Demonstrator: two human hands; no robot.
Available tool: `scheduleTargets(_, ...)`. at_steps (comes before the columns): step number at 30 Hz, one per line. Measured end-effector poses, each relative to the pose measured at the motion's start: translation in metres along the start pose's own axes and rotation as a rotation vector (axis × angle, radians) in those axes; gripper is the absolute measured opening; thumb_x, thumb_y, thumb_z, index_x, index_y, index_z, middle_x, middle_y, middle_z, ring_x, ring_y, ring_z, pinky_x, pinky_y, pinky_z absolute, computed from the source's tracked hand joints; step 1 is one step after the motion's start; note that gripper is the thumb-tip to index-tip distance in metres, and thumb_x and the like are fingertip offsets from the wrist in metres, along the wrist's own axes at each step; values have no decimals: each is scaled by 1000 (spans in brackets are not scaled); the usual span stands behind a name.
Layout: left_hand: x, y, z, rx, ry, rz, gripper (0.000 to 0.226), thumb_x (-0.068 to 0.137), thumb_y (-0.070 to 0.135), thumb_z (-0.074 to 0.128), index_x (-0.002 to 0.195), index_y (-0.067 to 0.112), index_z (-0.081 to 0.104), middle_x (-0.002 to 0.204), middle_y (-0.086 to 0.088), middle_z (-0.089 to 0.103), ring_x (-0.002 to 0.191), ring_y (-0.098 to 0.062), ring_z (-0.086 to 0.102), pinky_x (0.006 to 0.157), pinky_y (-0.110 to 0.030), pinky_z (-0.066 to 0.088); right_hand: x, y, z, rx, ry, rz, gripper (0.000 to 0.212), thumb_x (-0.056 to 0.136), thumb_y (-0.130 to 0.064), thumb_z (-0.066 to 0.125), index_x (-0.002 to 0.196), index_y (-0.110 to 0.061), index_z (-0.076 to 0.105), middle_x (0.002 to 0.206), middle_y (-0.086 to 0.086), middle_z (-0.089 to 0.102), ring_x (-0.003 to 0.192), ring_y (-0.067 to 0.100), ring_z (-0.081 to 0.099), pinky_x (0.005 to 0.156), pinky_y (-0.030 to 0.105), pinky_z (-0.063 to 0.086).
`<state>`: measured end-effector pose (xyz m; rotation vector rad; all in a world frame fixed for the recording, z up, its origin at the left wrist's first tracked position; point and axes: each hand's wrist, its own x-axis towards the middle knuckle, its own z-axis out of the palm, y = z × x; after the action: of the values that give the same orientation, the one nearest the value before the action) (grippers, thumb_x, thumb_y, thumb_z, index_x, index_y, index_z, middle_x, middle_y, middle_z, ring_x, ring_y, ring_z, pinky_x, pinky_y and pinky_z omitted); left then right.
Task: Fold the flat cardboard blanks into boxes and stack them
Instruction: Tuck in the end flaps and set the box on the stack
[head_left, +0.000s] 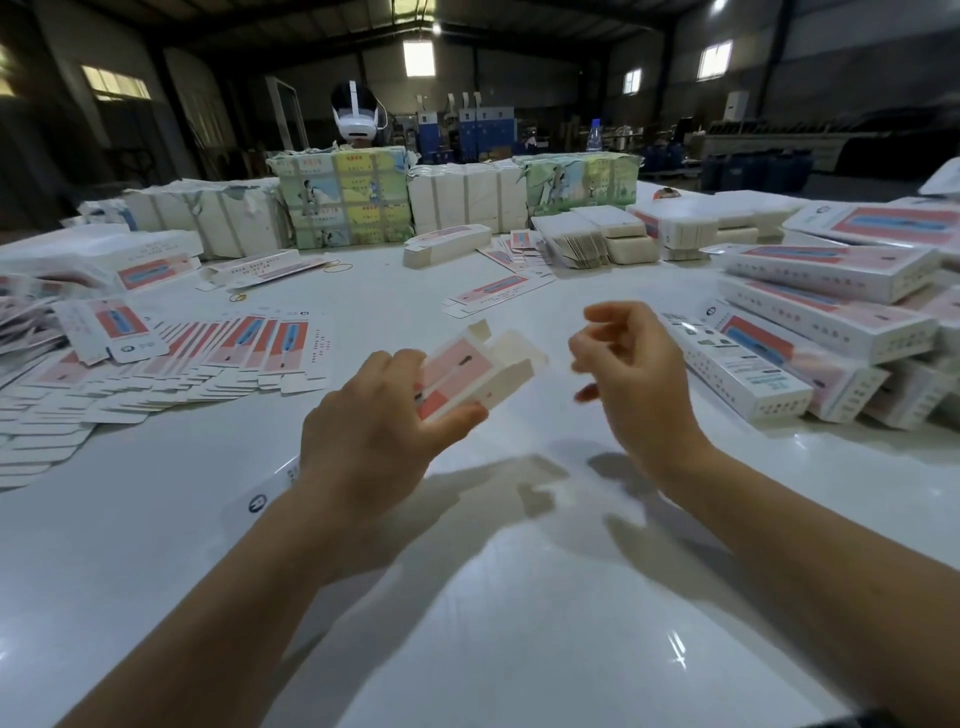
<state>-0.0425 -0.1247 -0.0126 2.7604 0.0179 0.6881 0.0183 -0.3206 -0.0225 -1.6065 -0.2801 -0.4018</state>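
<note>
Holding a half-formed box (475, 371) above the white table (467, 597), the left hand (379, 431) has thumb and fingers curled round its near end. Box sits raised off the surface; its shadow falls on the table below. Long axis runs from the left hand up and away to the right, so the open far end with its loose flaps points toward the right hand (631, 374).

Right hand: just beside that open end, apart from it, not touching. Fingers loosely curled, thumb and forefinger near each other, nothing between them. Some motion blur on the lower fingers, so exact finger pose uncertain.

Judgement: the right hand is the nearer one to the unclosed flaps; tucking them looks like the step in hand, with the left hand steadying the body.

Flat blanks (171, 364) lie fanned out on the table to the left, well apart from the hands. Finished boxes (810, 332) are stacked to the right, near the right hand's side; stacking would likely go that way.
</note>
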Motion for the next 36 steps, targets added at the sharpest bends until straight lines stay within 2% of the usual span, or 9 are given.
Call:
scheduleTargets(4,3,-1,3,29,-13,-23,52,81,61,51,116,23,51,101,2,53,83,-24,56,70,-42,54,-15,7,13,-475,-78,-395,16,84,-9,69,99,-10,74,115,3,61,110,18,50,92,16,35)
scheduleTargets(8,-1,2,8,15,-54,18,57,80,64,53,120,24,48,105,3,52,85,-21,57,70,-40,56,-21,8,18,-517,-183,-406,22,89,-5,62,106,-13,73,124,2,59,117,15,37,94,3,22)
scheduleTargets(17,1,2,14,37,-149,39,73,68,76,55,120,26,48,106,5,53,87,-17,57,73,-38,56,-22,2,19,-372,-384,-183,28,86,-9,47,88,-27,69,142,-11,42,130,0,21,96,3,16)
scheduleTargets(20,1,3,15,59,-176,44,73,68,76,55,119,25,50,106,4,54,88,-18,58,74,-39,55,-20,5,20,-380,-413,-135,37,70,-21,37,87,-23,70,137,-14,46,133,2,21,99,12,19)
scheduleTargets(24,1,4,16,74,-205,54,72,69,75,56,119,24,50,106,3,54,87,-18,58,74,-39,56,-20,6,22,-289,-343,-128,25,73,-13,49,82,-22,71,99,-26,59,113,7,42,86,1,29)
scheduleTargets(28,1,7,14,92,-174,56,68,72,75,53,118,24,50,99,4,51,84,-17,56,71,-37,54,-21,8,19,-142,-284,-35,42,81,3,59,111,-24,50,114,6,60,110,15,55,80,7,45)
scheduleTargets(31,1,10,16,148,-156,57,63,75,76,46,111,25,51,90,7,44,80,-17,54,67,-33,51,-24,9,24,-323,-303,-95,61,86,0,54,141,-20,37,119,11,59,112,21,55,88,17,44)
scheduleTargets(33,0,11,18,194,-141,57,64,75,79,39,107,24,49,88,6,43,79,-19,54,67,-33,51,-29,9,29,-478,-316,-193,66,87,-1,50,147,-18,29,119,14,59,110,26,53,94,34,41)
scheduleTargets(36,-2,13,20,245,-125,62,66,75,79,33,108,24,48,89,6,43,79,-20,56,68,-34,52,-30,8,29,-501,-323,-226,68,88,-2,47,150,-19,24,122,15,58,111,29,51,94,35,39)
